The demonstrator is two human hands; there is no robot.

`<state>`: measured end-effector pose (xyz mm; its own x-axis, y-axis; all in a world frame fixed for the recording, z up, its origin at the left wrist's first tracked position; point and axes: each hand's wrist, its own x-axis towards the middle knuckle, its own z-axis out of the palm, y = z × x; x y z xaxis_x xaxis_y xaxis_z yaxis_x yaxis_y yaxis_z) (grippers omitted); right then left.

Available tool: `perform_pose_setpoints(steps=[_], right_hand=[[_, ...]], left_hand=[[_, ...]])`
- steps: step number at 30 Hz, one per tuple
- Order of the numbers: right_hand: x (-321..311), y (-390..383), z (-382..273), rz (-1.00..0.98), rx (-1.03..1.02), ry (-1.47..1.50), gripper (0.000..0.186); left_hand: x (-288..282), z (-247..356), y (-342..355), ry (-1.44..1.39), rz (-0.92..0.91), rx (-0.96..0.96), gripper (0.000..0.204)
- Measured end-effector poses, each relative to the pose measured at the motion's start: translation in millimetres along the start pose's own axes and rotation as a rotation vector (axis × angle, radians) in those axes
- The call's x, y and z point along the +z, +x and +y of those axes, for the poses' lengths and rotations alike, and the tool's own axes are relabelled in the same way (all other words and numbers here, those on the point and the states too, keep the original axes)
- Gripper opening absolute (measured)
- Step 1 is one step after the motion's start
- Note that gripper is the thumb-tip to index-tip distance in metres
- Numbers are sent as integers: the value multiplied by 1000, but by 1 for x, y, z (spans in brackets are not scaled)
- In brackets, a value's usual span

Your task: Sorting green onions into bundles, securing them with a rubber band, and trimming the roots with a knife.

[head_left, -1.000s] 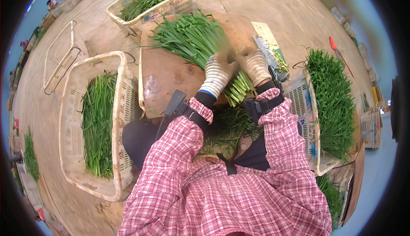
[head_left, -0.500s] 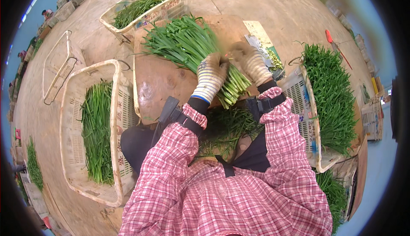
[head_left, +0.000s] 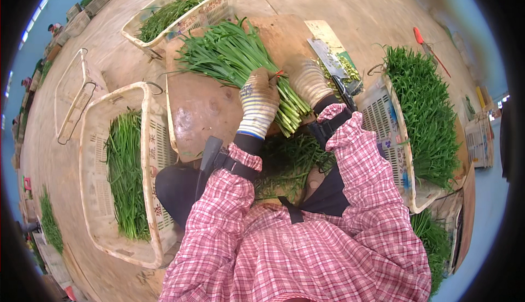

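A bunch of green garlic chives [head_left: 232, 50] lies across a brown wooden board [head_left: 202, 105], leaves toward the far left and pale stem ends toward me on the right. My left hand [head_left: 260, 98], in a striped, soiled work glove, is closed round the stems. A thin red tie [head_left: 280, 74] shows on the bunch beside its fingers. Close to the tie, on the right, is my gloved right hand [head_left: 306, 80]; its fingers are smeared by motion. A cleaver [head_left: 331, 61] lies at the board's right edge, with chopped stem pieces [head_left: 348, 68] about it.
Crates of greens stand round me: a left crate [head_left: 146, 154], a far crate [head_left: 219, 9] and a right crate [head_left: 402, 138] piled high. A second, pale crate [head_left: 71, 105] sits farther left. A red-handled tool [head_left: 419, 35] lies on the floor at far right. Loose leaves [head_left: 295, 162] lie below the board.
My left hand has slid slightly left and nearer me on the stems. My right hand has shifted left and slightly down, and the red tie now shows plainly between the hands.
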<state>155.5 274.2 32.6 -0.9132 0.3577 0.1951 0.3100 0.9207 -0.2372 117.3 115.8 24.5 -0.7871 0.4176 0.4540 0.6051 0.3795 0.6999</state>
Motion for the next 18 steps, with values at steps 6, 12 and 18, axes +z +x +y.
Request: perform_pose_setpoints(steps=[6,12,18], right_hand=[[-17,-21,-2,184,239,496,27],[-23,-19,-17,-2,209,479,37],[13,2,-21,79,262,121,40]], left_hand=[[4,-5,-4,-87,3,-96,17],[7,-4,-2,-93,14,-98,15],[3,-5,-1,-87,59,-38,16]])
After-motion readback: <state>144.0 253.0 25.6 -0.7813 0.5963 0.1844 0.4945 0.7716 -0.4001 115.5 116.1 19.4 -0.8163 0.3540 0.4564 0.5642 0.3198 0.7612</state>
